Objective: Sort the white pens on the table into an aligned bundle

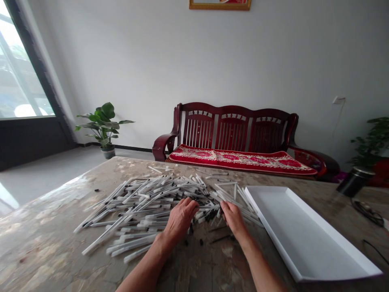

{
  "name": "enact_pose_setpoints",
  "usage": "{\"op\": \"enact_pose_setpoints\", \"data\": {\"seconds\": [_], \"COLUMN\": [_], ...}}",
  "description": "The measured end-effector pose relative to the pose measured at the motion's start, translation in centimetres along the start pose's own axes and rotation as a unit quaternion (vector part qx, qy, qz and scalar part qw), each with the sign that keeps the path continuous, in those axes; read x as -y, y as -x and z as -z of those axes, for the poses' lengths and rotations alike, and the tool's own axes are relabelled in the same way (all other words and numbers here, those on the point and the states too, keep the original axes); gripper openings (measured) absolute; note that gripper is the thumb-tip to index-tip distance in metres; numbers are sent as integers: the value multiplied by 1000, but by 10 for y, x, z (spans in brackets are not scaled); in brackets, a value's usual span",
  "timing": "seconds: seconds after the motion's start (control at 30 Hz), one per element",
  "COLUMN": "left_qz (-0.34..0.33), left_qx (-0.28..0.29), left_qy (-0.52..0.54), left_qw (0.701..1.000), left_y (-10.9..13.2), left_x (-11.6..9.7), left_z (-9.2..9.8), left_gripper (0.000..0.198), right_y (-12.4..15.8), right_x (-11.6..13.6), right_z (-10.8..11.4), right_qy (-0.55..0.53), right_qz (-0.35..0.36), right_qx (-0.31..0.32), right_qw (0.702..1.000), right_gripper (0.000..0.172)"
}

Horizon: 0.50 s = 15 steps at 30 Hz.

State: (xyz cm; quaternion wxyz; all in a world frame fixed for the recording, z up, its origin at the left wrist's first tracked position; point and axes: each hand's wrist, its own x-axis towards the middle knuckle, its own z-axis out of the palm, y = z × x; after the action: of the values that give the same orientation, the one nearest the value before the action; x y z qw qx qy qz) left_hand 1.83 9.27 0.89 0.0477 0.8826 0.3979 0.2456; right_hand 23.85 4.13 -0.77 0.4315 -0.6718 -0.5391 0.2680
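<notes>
A large heap of pens (146, 198), white and translucent with black ends, is spread over the table, with loose caps among them. My left hand (180, 217) is at the heap's near right side, fingers curled together at one end of a pale pen (209, 207). At its other end my right hand (233, 217) closes in a pinch. The pen lies roughly level between the two hands; my fingers hide its ends. Small black pieces (201, 242) lie on the table below the hands.
To the right of the heap stands a shallow white tray (281, 243), some pens touching its left side. The table (51, 243) has a patterned surface. A black cylinder (355, 181) and cables (367, 211) are at the far right. Behind the table is a dark red wooden bench (234, 129).
</notes>
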Motion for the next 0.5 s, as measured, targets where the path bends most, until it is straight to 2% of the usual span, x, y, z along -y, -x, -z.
{"op": "enact_pose_setpoints", "data": {"seconds": [0.17,0.37,0.5], "left_qz": [11,16,23], "left_qx": [7,28,30], "left_qy": [-2,10,17], "left_qw": [1000,999,999], "left_y": [0,1,1], "left_x": [3,7,7], "left_z": [-3,-6,-7], "left_gripper": [24,28,27], "right_y": [-1,1,3], "right_x": [-4,2,8], "right_z": [-5,-9,-8], "right_qy": [-8,-157,-217], "right_qz": [15,14,0], "right_qx": [-31,-39,-39], "right_qw": [999,987,975], "right_gripper": [52,38,40]}}
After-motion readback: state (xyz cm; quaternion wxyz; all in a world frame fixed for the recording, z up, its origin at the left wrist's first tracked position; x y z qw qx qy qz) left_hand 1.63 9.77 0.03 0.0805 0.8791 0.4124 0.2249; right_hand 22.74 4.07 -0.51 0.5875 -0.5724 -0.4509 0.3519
